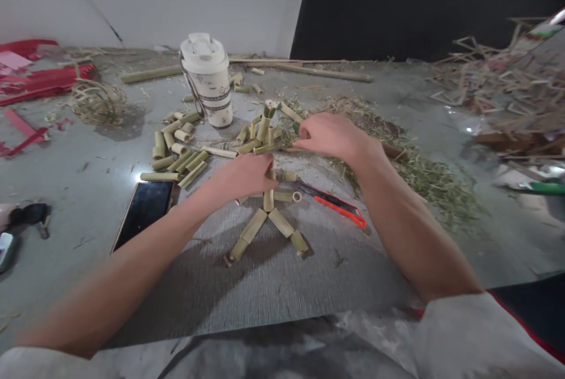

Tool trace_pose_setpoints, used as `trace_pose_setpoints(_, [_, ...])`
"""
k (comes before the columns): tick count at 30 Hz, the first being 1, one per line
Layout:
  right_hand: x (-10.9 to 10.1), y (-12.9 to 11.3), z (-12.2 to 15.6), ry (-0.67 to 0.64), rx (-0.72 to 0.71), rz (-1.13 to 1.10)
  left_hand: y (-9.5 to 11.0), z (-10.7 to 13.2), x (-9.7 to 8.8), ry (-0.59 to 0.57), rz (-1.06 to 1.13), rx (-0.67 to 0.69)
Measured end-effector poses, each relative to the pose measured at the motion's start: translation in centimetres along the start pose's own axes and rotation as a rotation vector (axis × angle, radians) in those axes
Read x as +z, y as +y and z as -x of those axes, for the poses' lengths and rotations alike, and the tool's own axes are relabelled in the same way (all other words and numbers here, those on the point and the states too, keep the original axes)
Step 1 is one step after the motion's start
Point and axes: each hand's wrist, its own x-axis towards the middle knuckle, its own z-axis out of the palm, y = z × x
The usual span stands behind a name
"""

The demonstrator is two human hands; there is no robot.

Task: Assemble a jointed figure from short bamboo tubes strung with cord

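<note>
On the table lies a small figure of cut bamboo tubes, with splayed legs (280,223) and a short upright trunk (269,199). My left hand (249,174) is closed at the top of that trunk, and its fingers hide part of it. Farther right, my right hand (330,135) pinches at the end of a slim bamboo piece (290,112) beside the pile. An orange-and-black utility knife (338,207) rests just right of the figure. Loose bamboo tubes (180,161) are heaped beyond and left of my left hand.
A lidded paper-style cup (207,82) stands behind the tubes. A phone (145,214) lies by my left forearm. Plant shavings (424,173) spread at right, near a tangle of thin sticks (489,90). A woven ball (97,101) and red material (44,82) are at left.
</note>
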Motion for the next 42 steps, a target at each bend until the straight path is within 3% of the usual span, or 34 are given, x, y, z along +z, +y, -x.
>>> trace_pose_setpoints(6, [-2.8, -1.9, 2.1, 0.045, -0.044, -0.254, -0.4, 0.5, -2.5, 0.0, 0.084, -0.042])
trace_pose_setpoints(10, [-3.6, -2.4, 2.7, -0.013, -0.119, -0.466, -1.1, 1.5, -5.1, 0.104, 0.127, -0.03])
trace_pose_setpoints(16, [-2.3, -3.8, 2.1, -0.094, -0.29, -0.671, -1.0, 3.3, -7.9, 0.277, 0.217, 0.037])
trace_pose_setpoints(22, [-0.6, -5.8, 2.0, 0.083, -0.466, -0.843, 0.0, 4.5, -9.4, 0.3, 0.204, 0.026])
trace_pose_setpoints(27, [-0.8, -6.3, 2.6, 0.144, -0.422, -0.899, 0.3, 5.7, -10.8, 0.354, 0.271, 0.064])
trace_pose_setpoints(33, [-2.2, -7.2, 3.5, 0.2, -0.454, -0.832, 0.7, 6.7, -11.7, 0.388, 0.185, 0.081])
trace_pose_setpoints(42, [-3.1, -7.7, 4.3, 0.267, -0.478, -0.82, 2.1, 7.9, -12.9, 0.344, 0.215, 0.067])
